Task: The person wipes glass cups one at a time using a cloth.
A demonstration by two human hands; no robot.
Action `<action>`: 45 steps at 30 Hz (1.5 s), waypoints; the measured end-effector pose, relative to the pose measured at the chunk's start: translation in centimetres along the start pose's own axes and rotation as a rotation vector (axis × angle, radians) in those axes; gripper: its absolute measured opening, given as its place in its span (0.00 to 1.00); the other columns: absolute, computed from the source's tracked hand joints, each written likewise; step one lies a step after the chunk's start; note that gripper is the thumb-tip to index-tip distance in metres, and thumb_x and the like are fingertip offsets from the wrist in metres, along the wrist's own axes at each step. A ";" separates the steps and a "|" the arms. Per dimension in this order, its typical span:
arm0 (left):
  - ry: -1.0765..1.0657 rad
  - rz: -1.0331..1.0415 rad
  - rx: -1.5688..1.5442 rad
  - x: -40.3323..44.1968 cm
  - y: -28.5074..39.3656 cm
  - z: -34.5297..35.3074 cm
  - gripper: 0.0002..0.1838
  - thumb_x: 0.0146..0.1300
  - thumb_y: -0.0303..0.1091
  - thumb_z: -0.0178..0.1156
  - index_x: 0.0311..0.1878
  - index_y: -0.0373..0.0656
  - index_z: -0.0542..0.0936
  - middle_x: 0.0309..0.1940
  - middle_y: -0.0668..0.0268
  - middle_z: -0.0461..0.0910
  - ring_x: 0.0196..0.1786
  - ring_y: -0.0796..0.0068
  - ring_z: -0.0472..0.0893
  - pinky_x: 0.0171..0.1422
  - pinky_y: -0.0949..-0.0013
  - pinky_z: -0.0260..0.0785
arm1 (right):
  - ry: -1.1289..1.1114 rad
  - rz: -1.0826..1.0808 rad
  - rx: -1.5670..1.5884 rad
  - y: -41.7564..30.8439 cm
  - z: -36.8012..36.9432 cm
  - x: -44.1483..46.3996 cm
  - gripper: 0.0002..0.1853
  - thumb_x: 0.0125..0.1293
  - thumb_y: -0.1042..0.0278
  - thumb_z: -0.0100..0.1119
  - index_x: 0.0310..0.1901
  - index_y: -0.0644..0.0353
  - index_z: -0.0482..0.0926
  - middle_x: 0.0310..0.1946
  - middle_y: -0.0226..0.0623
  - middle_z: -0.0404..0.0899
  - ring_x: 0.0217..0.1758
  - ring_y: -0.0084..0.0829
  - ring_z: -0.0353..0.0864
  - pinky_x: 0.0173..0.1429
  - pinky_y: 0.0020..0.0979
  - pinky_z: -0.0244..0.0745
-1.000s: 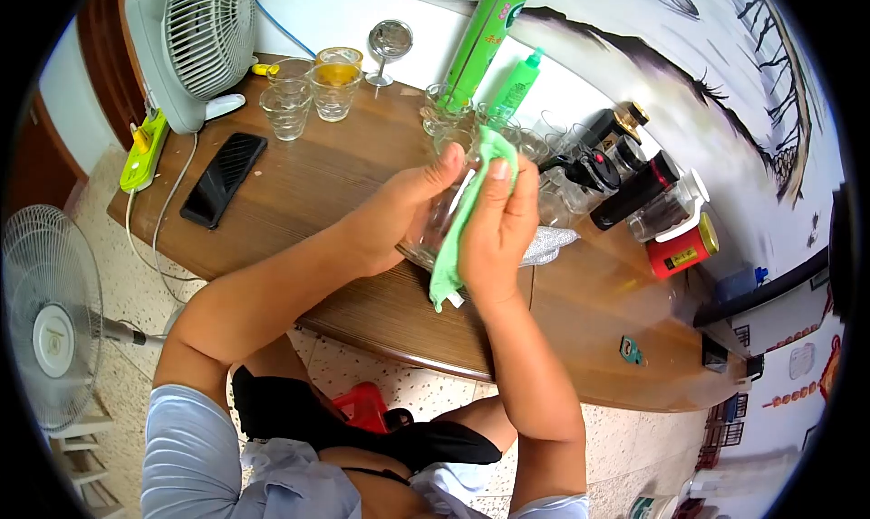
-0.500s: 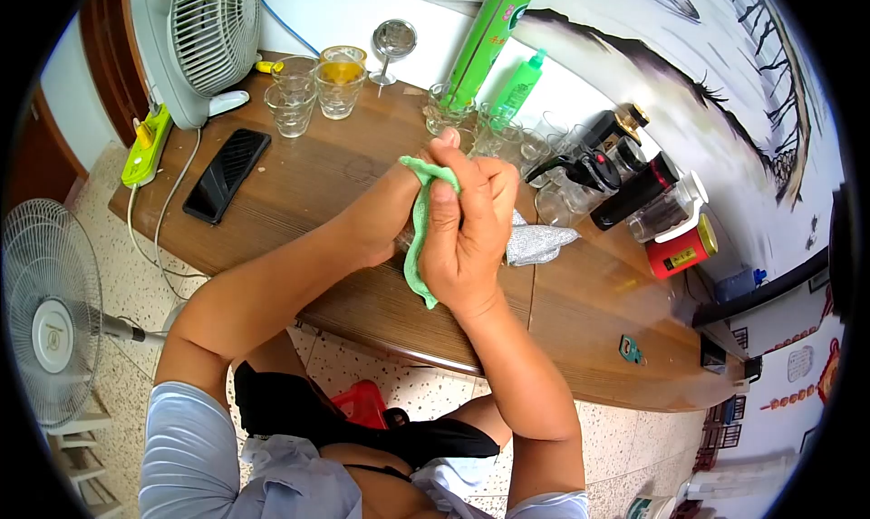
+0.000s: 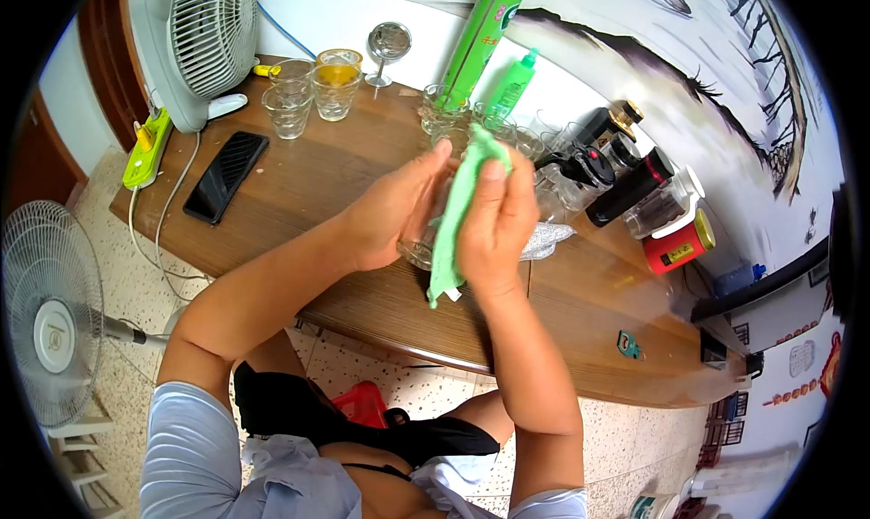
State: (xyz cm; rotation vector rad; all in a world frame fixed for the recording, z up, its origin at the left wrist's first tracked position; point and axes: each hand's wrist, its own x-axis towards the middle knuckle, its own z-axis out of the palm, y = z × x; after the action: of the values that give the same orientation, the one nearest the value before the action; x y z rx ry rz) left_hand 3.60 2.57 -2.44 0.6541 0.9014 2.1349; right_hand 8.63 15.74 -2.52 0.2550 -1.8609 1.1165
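A clear drinking glass (image 3: 416, 250) is held tilted above the table by my left hand (image 3: 385, 213), whose fingers curve around its side. My right hand (image 3: 498, 224) grips a light green cloth (image 3: 456, 220) that hangs along the right side of the glass. The cloth and both hands cover much of the glass. Behind my right hand, a crumpled silvery-grey cloth (image 3: 546, 240) lies on the table, partly hidden.
Several glasses (image 3: 288, 111) stand at the back left near a small round mirror (image 3: 390, 43). A black phone (image 3: 225, 176) lies on the wooden table (image 3: 308, 193). Back right are a glass pot (image 3: 555, 197), a dark flask (image 3: 632, 189) and a red tin (image 3: 680, 247).
My right hand has moved right with the green cloth, away from my left hand. The cloth has opened out, and more of the glass shows between my hands.
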 end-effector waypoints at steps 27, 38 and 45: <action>-0.169 -0.171 0.049 -0.3 1.2 -2.3 0.30 0.85 0.57 0.47 0.75 0.44 0.71 0.62 0.61 0.83 0.58 0.71 0.86 0.62 0.63 0.83 | 0.100 -0.179 -0.090 -1.3 -0.5 1.3 0.11 0.79 0.71 0.60 0.58 0.62 0.82 0.48 0.40 0.78 0.52 0.33 0.76 0.59 0.33 0.72; 0.278 0.197 0.192 -0.1 2.3 -0.9 0.21 0.84 0.56 0.51 0.48 0.47 0.79 0.37 0.69 0.81 0.37 0.79 0.82 0.40 0.72 0.78 | -0.183 -0.291 -0.256 -3.8 0.5 0.3 0.21 0.63 0.66 0.78 0.48 0.66 0.75 0.44 0.50 0.73 0.48 0.47 0.76 0.51 0.42 0.76; 0.393 0.315 0.460 1.5 0.8 -3.1 0.16 0.86 0.48 0.54 0.45 0.45 0.79 0.35 0.73 0.80 0.33 0.82 0.77 0.37 0.73 0.71 | -0.266 -0.105 -0.168 -2.2 0.4 -0.1 0.18 0.70 0.67 0.73 0.44 0.65 0.70 0.49 0.60 0.73 0.61 0.60 0.77 0.60 0.50 0.76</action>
State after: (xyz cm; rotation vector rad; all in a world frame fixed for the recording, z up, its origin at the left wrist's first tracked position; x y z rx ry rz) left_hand 0.32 2.09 -3.55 0.6382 1.6278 2.4009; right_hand 9.73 14.19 -1.31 0.4159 -2.1366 0.8813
